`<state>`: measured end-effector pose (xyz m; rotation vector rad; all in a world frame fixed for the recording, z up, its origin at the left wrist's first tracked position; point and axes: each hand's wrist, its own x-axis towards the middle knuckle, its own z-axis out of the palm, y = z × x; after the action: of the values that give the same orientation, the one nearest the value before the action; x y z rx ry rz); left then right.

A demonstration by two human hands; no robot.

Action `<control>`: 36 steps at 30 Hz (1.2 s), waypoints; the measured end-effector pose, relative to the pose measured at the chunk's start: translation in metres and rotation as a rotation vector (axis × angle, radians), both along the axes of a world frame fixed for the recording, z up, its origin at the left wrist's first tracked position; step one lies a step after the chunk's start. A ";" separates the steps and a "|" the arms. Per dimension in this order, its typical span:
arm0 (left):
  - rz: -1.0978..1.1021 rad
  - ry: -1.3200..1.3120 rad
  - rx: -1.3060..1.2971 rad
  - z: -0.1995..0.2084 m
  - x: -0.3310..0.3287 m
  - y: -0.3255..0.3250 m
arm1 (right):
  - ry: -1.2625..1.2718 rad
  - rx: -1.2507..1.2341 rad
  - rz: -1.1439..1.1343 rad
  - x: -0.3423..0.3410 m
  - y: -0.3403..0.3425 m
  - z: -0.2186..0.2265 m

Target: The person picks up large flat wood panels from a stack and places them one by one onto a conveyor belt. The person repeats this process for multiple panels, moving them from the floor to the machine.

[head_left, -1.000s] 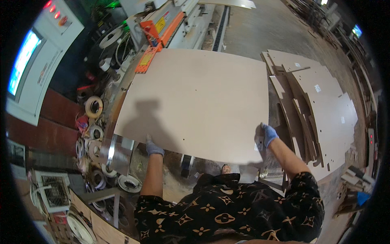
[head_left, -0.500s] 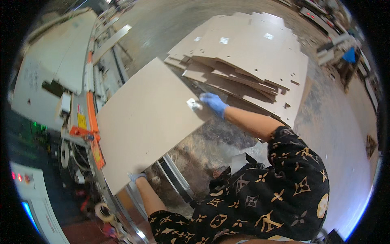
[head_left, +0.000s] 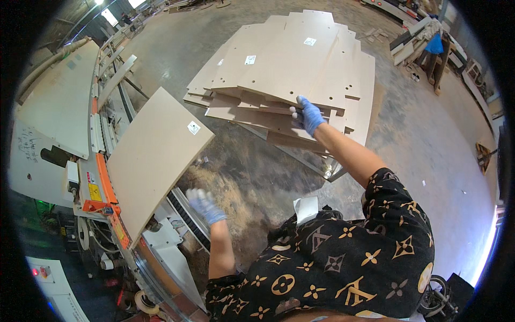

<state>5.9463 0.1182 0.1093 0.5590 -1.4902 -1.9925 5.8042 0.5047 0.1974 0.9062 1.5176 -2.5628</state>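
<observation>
My right hand (head_left: 310,115), in a blue glove, is at the near edge of a stack of beige panels (head_left: 268,80). Its fingers are apart and partly curled by the panel edges; I cannot tell whether they touch. My left hand (head_left: 206,205), gloved too and slightly blurred, hovers with fingers stretched out and nothing in it. Left of it, a single beige panel (head_left: 153,155) with a white label (head_left: 193,127) lies on the machine's bed, apart from both hands.
A long machine with an orange guard strip (head_left: 105,177) runs along the left. The stack rests on a metal frame (head_left: 327,174). A grey control box (head_left: 53,279) stands at lower left. Lumber and a blue bag (head_left: 434,44) lie at far right.
Both hands have let go of the single panel, which now lies on the machine bed. The right hand has moved to the stack; the left has drawn back to the right.
</observation>
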 end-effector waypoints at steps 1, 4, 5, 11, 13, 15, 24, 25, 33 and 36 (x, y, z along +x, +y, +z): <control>-0.152 -0.003 0.021 0.006 -0.002 0.021 | 0.093 -0.001 0.032 0.007 -0.008 -0.001; -0.641 0.007 0.232 0.024 0.010 0.094 | 0.166 0.028 0.236 0.060 -0.049 -0.006; -0.734 -0.031 0.249 0.027 0.013 0.121 | 0.166 0.069 0.449 0.084 -0.065 -0.008; -0.239 -0.175 0.621 0.038 0.053 0.133 | 0.184 -0.274 0.391 0.106 -0.005 -0.001; -0.159 -0.019 0.561 0.037 0.075 0.099 | 0.142 -0.364 0.147 0.098 0.037 0.002; 0.001 0.040 0.504 0.032 0.098 0.071 | 0.087 -0.461 0.102 0.102 0.063 0.002; 0.603 0.181 0.601 0.009 0.181 -0.049 | 0.186 -0.486 0.645 0.131 -0.061 -0.021; 0.631 0.173 0.618 0.006 0.186 -0.061 | 0.122 -0.482 0.659 0.124 -0.086 -0.028; 0.610 0.083 0.757 -0.060 0.125 -0.179 | -0.183 -0.638 0.843 0.089 -0.288 -0.120; 0.661 0.175 0.669 -0.101 0.105 -0.244 | -0.161 -0.711 0.967 0.091 -0.343 -0.147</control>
<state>6.0516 -0.1260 0.0083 0.9648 -0.4025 -1.8781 5.8952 0.1618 0.0500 0.1808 0.6157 -1.9451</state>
